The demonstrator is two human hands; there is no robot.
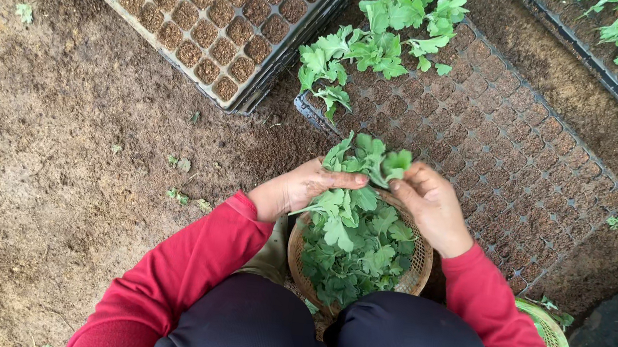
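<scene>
Both hands over woven basket [415, 277] of green cuttings [355, 248], between knees. Left hand [299, 188] and right hand [430, 203] pinching leafy sprig [369, 157] together. Partly planted seed tray [512, 158] just ahead.

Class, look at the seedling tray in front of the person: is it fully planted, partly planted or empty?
Partly planted: the tray has green cuttings only at its far corner.

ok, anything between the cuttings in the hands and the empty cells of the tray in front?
Nothing visible. Both hands, left hand and right hand, hold a bunch of leafy cuttings over the basket, right at the near edge of the seedling tray. The soil-filled cells just beyond are bare; planted cuttings stand only at its far corner.
</scene>
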